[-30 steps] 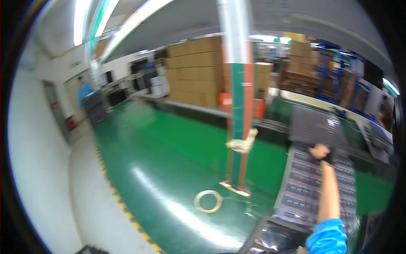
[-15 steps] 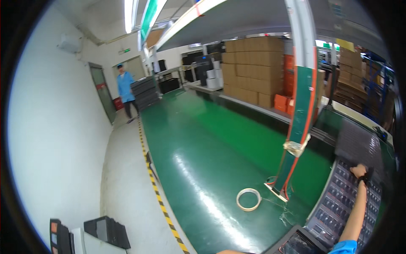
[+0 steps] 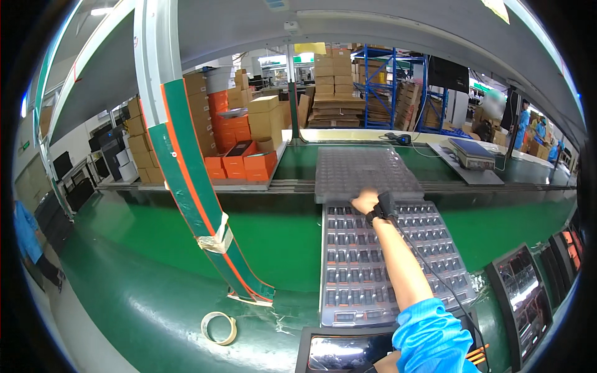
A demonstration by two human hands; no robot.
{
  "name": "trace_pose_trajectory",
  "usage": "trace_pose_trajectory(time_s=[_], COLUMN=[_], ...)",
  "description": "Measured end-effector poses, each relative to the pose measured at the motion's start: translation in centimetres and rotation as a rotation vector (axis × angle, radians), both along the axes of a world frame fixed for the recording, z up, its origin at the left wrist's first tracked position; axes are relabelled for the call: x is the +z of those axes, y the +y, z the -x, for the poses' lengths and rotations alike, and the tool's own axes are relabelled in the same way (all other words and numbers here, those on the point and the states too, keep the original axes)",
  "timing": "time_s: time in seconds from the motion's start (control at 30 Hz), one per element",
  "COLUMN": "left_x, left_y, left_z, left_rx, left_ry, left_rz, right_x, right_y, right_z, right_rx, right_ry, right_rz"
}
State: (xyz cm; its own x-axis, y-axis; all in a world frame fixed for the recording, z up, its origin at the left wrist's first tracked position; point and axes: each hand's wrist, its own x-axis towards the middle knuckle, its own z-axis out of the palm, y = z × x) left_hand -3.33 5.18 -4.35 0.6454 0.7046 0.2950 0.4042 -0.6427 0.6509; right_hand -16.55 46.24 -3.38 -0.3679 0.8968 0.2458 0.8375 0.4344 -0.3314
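From here, the R hand (image 3: 365, 200) is resting at the seam betw. two trays; its fingers are blurring, so I can't tell if they're pinching an edge or just curling over it. Best approach, imo, is keeping the touch light and the wrist high, so the sleeve (image 3: 429, 336) & cable (image 3: 428, 262) aren't dragging over the small dark parts (image 3: 353, 256).

Re position: the loaded tray (image 3: 341, 317) is lying on the green bench (image 3: 286, 230), stretching from under the hand back twd the person, w/ the forearm (image 3: 401, 261) crossing above it. The clear tray (image 3: 367, 168) is lying just beyond the hand.

What's prob. the L hand (image 3: 388, 362) is barely showing near the black-framed panel (image 3: 345, 353); can't tell its state.
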Motion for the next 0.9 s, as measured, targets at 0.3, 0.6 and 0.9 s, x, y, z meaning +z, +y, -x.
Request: trace_pose_trajectory(time_s=[0.3,0.6,0.9], left_x=[0.0,0.1,0.1], left_y=[-0.4,-0.7,-0.6], left_z=[-0.3,0.3,0.6], left_rx=[-0.013,0.000,-0.005], left_ry=[-0.001,0.000,0.007], left_rz=[0.026,0.034,0.040], right_x=[-0.3,-0.7,-1.3], right_y=[-2.2,-1.6,-0.9], right_z=[2.1,2.5,1.7], right_rx=[-0.004,0.044,0.063], right_ry=[0.011,-0.056,-0.112], right_rz=[0.005,0.095,0.023])
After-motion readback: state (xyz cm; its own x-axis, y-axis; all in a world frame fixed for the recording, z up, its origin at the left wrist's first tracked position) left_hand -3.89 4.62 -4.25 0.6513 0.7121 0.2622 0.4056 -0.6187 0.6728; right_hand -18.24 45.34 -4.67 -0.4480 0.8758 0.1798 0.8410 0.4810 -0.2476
